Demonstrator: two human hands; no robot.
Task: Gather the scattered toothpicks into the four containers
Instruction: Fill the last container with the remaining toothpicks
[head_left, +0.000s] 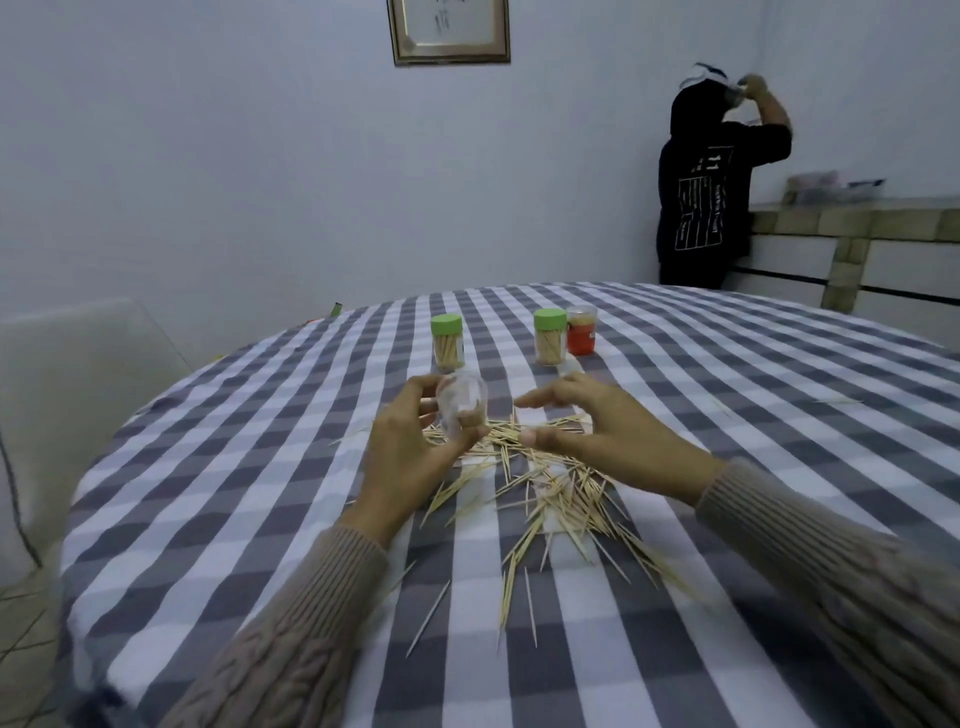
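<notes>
A small clear container (461, 408) is held in the left hand (410, 447), with the fingers and thumb curled round it, raised above the surface (727, 374). A few toothpicks can be seen inside its lower part, though the blur makes the amount hard to judge. The right hand (582, 431) is held just right of it, above the far end of the pile, with the index finger stretched out toward the left and the thumb extended below it; nothing can be made out between them, and whether a toothpick is pinched there cannot be told.

The scattered toothpicks (550, 499) are spread over the checked cloth beneath and on the near side of both hands, thickest in the middle and thinning toward the near edge, where a few single ones lie apart. Farther away, two filled containers with green lids are stood upright: one on the left (447, 343) and one on the right (549, 338). A red-labelled container (581, 330) is set just beside the right one, on its right.

A white chair (78, 395) is placed at the left of the surface. A person in dark clothes (701, 197) is seen at the far right, turned toward the wall, and a framed picture (449, 31) is hung high on that wall.
</notes>
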